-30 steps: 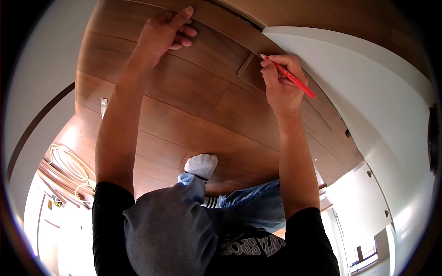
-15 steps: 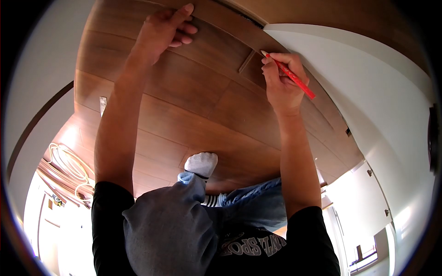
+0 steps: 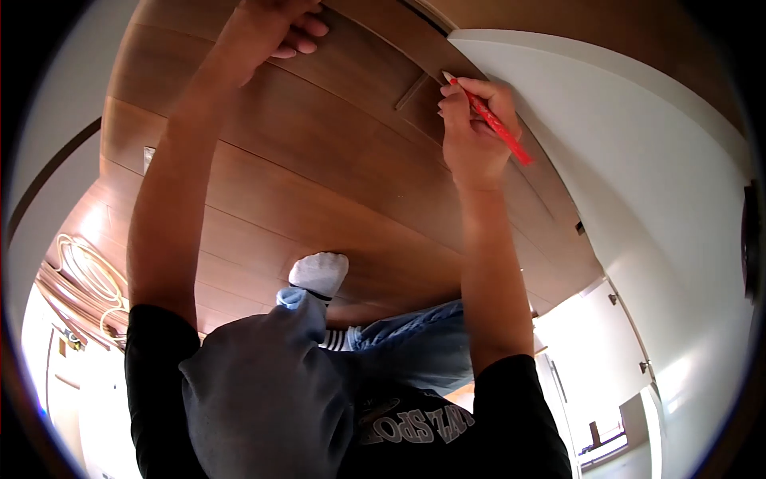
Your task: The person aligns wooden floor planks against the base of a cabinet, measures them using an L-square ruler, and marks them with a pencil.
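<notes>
In my right hand [image 3: 479, 132] is a flat red carpenter's pencil [image 3: 496, 124], closed between thumb and fingers. Its sharpened tip points up-left and is at the edge of a narrow wood-look floorboard strip [image 3: 403, 28]. This strip lies along the white panel's end, over the other boards. Near the top edge of the view, my left hand [image 3: 267, 36] is beside the strip's far part, its fingers loosely bent and apart. The tips of its thumb and forefinger are partly cut off. A short raised edge of a board [image 3: 411, 90] shows left of the pencil.
Brown wood-look flooring [image 3: 335, 191] spreads beneath me. A white curved-looking panel [image 3: 606, 136] stands on the right. Coiled pale hose [image 3: 88, 267] lies at the lower left. My socked foot [image 3: 319, 273] rests on the boards, and a small metal plate [image 3: 148, 158] is by my left forearm.
The whole view has shifted, so both hands and the floor appear further left and slightly higher. The pencil stays in my right hand, its tip still by the strip's edge.
</notes>
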### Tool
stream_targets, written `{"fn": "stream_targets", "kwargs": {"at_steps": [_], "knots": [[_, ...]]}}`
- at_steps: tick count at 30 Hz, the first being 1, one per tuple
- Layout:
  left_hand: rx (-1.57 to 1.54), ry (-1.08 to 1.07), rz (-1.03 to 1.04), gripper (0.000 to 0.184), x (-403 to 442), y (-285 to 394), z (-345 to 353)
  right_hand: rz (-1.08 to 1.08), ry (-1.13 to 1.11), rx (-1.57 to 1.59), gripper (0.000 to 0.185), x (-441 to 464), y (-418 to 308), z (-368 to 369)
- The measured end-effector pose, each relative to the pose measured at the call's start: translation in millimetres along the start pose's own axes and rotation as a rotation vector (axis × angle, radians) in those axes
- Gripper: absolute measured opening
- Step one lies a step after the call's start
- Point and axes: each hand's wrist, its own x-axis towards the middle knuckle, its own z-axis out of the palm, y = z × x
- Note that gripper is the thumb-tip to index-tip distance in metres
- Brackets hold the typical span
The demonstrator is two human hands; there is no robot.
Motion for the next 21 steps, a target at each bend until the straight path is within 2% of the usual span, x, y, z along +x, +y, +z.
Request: {"fn": "stream_targets", "kwargs": {"at_steps": [5, 7, 9, 11, 13, 15, 16, 18, 19, 20, 21], "knots": [[-0.038, -0.015, -0.013, 0.05, -3.3, 1.9, -3.0, -0.026, -0.185, -0.017, 0.011, -7.8, -4.1, -20.3], [-0.048, -0.028, 0.019, 0.049, 1.4, 1.8, -6.7, 0.04, 0.021, 0.233, 0.011, -29.1, -12.7, -30.3], [-0.022, -0.074, -0.054, 0.053, 4.8, -1.4, -7.8, -0.052, 0.06, 0.102, 0.01, -59.5, -9.3, -56.5], [0.09, -0.056, -0.02, 0.052, 15.4, -15.7, -11.1, -0.01, 0.056, -0.018, 0.013, -104.1, -11.7, -95.2], [0.21, -0.037, 0.019, 0.052, 7.0, -21.9, -4.7, 0.068, -0.061, -0.258, 0.022, -154.4, -9.4, -153.4], [0.701, 0.213, 0.758, 0.041, -23.3, -14.4, 15.8, 0.006, -0.09, -0.37, 0.025, -203.0, -9.7, -210.1], [0.706, 0.213, 0.766, 0.041, -27.7, -4.0, 22.7, 0.074, -0.058, -0.454, 0.026, -233.5, -7.0, -239.3], [1.09, 0.311, 1.256, 0.051, -38.7, 21.1, 33.8, 0.206, 0.034, -0.593, 0.03, -284.6, -17.6, -274.7], [1.132, 0.381, 1.411, 0.044, -32.0, 29.4, 35.2, 0.292, 0.051, -0.658, 0.032, -308.6, -19.4, -290.5], [1.17, 0.472, 1.563, 0.05, -25.3, 37.6, 36.5, 0.283, 0.058, -0.648, 0.032, -333.8, -13.7, -296.4], [1.139, 0.448, 1.618, 0.046, -22.7, 41.1, 37.7, 0.294, 0.087, -0.653, 0.032, -357.8, -3.6, -300.4]]}}
